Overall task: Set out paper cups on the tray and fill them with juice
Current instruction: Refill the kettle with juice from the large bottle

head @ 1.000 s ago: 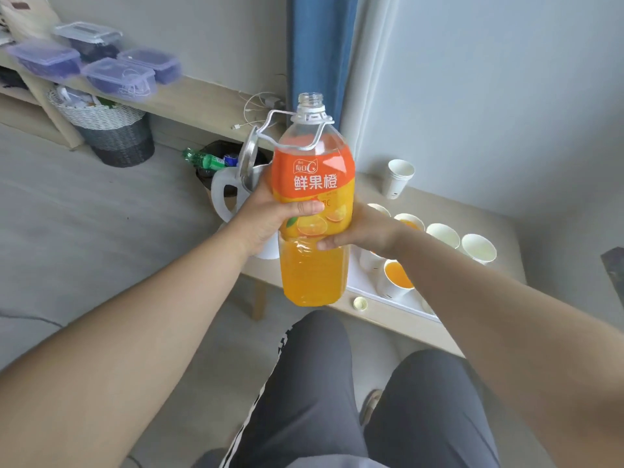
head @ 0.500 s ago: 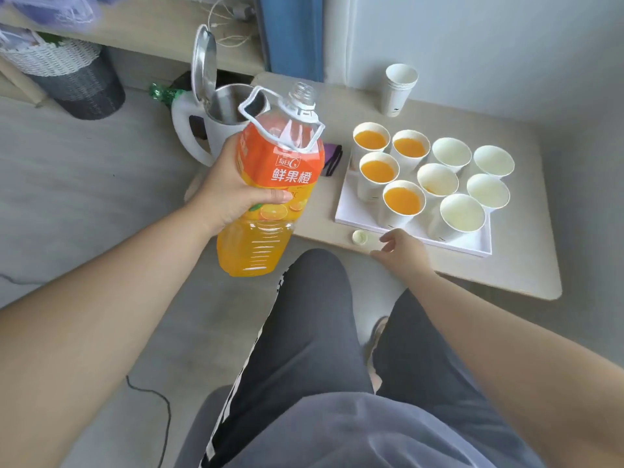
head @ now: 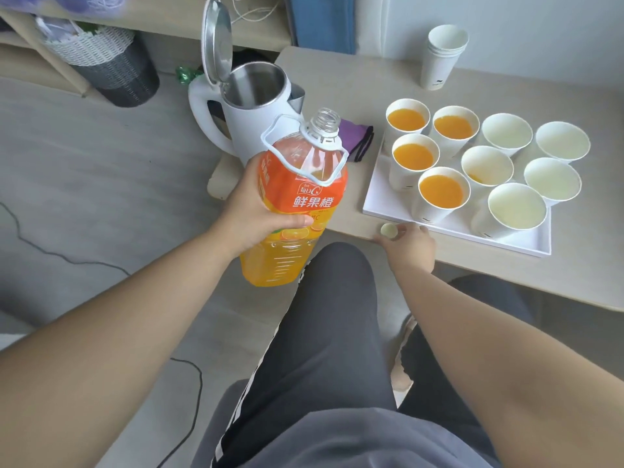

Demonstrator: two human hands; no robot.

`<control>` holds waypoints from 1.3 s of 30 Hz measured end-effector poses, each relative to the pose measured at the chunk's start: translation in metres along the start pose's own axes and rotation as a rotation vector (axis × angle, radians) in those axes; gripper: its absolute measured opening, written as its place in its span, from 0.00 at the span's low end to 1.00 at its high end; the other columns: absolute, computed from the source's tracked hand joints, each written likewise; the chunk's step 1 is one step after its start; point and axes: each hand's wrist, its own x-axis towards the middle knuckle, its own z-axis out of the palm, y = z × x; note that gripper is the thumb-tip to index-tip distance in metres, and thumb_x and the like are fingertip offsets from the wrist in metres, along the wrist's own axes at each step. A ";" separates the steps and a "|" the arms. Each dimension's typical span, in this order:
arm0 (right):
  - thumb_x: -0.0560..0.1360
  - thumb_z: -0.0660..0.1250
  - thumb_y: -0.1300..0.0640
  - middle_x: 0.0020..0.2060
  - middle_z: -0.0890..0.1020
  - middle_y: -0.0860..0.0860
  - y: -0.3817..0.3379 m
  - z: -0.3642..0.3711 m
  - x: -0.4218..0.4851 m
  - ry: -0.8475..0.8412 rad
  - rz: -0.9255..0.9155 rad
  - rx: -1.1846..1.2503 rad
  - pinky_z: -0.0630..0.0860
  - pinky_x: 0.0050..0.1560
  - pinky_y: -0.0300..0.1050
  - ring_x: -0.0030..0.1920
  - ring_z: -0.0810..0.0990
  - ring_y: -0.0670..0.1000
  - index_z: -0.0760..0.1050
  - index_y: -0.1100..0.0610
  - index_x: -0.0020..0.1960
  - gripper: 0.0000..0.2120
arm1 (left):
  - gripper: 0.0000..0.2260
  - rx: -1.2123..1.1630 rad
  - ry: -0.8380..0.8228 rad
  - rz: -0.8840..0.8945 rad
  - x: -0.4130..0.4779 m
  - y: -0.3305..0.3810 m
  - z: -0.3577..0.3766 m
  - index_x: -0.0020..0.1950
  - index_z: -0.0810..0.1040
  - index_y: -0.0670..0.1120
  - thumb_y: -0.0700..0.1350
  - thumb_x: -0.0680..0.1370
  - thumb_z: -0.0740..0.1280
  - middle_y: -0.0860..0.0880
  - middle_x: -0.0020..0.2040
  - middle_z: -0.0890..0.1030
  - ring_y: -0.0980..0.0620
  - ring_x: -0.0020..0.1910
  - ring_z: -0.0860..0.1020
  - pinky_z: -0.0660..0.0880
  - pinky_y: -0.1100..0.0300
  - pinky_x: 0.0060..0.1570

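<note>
My left hand [head: 256,211] grips an uncapped orange juice bottle [head: 297,211], held upright over my lap just off the table's front-left edge. My right hand [head: 410,244] rests on the table's front edge, its fingertips closed on the small pale bottle cap [head: 388,230], which lies on the table. A white tray [head: 378,204] carries several white paper cups. The left ones, such as the front cup [head: 440,190], hold juice. The right ones, such as the cup at the front right [head: 516,206], are empty. One middle cup [head: 486,165] has only a trace of juice.
A white electric kettle [head: 250,106] stands at the table's left end with its lid open. A folded purple cloth [head: 356,138] lies between kettle and tray. A stack of spare cups [head: 442,59] stands at the back. A basket [head: 108,65] sits on the floor, left.
My right hand let go of the bottle and dropped to the cap at the table's edge. My left hand lowered the bottle to the left, and my view tipped down onto the tray.
</note>
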 end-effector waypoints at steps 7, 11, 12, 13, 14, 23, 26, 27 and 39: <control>0.72 0.70 0.56 0.43 0.78 0.48 -0.018 -0.038 -0.024 -0.081 -0.165 0.317 0.71 0.39 0.38 0.44 0.78 0.49 0.72 0.55 0.51 0.11 | 0.45 -0.014 -0.094 0.008 -0.003 0.001 0.003 0.69 0.64 0.55 0.49 0.57 0.82 0.59 0.63 0.74 0.58 0.62 0.74 0.75 0.54 0.60; 0.71 0.72 0.61 0.37 0.76 0.44 -0.072 -0.105 -0.034 -0.147 -0.509 0.360 0.69 0.37 0.26 0.35 0.75 0.39 0.71 0.51 0.46 0.11 | 0.45 -0.018 -0.124 0.040 -0.006 0.012 0.003 0.67 0.64 0.60 0.55 0.53 0.81 0.59 0.63 0.74 0.58 0.62 0.74 0.74 0.54 0.60; 0.71 0.72 0.61 0.37 0.77 0.45 -0.086 -0.123 -0.036 -0.184 -0.601 0.303 0.70 0.38 0.27 0.35 0.75 0.40 0.71 0.48 0.45 0.13 | 0.45 -0.016 -0.134 0.054 -0.006 0.016 0.003 0.66 0.63 0.62 0.57 0.52 0.80 0.60 0.63 0.74 0.58 0.63 0.74 0.74 0.53 0.61; 0.70 0.73 0.61 0.38 0.78 0.46 -0.099 -0.140 -0.037 -0.215 -0.691 0.234 0.71 0.38 0.30 0.36 0.76 0.42 0.70 0.46 0.44 0.14 | 0.46 -0.010 -0.147 0.071 -0.006 0.020 0.003 0.66 0.63 0.62 0.57 0.52 0.80 0.60 0.64 0.74 0.59 0.63 0.73 0.73 0.53 0.62; 0.70 0.73 0.62 0.39 0.78 0.47 -0.112 -0.158 -0.040 -0.232 -0.767 0.168 0.72 0.39 0.32 0.36 0.77 0.44 0.71 0.46 0.45 0.15 | 0.46 0.003 -0.160 0.092 -0.006 0.026 0.002 0.66 0.63 0.63 0.57 0.53 0.80 0.61 0.64 0.73 0.59 0.63 0.73 0.73 0.54 0.63; 0.69 0.74 0.64 0.45 0.82 0.46 -0.170 -0.254 -0.064 -0.292 -0.966 -0.304 0.71 0.42 0.22 0.44 0.81 0.42 0.79 0.54 0.53 0.14 | 0.48 0.053 -0.201 0.214 -0.005 0.074 0.003 0.71 0.62 0.57 0.48 0.57 0.83 0.60 0.63 0.74 0.59 0.63 0.73 0.71 0.56 0.63; 0.69 0.73 0.66 0.44 0.81 0.45 -0.180 -0.270 -0.073 -0.261 -1.015 -0.406 0.70 0.42 0.22 0.44 0.81 0.45 0.80 0.55 0.56 0.16 | 0.46 0.030 -0.234 0.229 -0.003 0.091 0.004 0.69 0.64 0.57 0.50 0.55 0.82 0.60 0.61 0.75 0.60 0.61 0.74 0.72 0.55 0.63; 0.69 0.73 0.67 0.45 0.81 0.45 -0.183 -0.276 -0.076 -0.252 -1.026 -0.426 0.70 0.42 0.23 0.45 0.81 0.45 0.81 0.55 0.56 0.17 | 0.46 0.018 -0.252 0.228 -0.003 0.095 0.004 0.69 0.64 0.57 0.50 0.54 0.81 0.60 0.61 0.76 0.60 0.61 0.75 0.72 0.54 0.63; 0.75 0.59 0.35 0.25 0.80 0.48 -0.201 -0.296 -0.099 -0.211 -0.732 -0.641 0.71 0.36 0.39 0.31 0.82 0.50 0.77 0.61 0.37 0.28 | 0.47 -0.020 -0.274 0.262 -0.005 0.124 0.006 0.68 0.64 0.57 0.50 0.53 0.82 0.61 0.60 0.76 0.60 0.60 0.75 0.73 0.54 0.62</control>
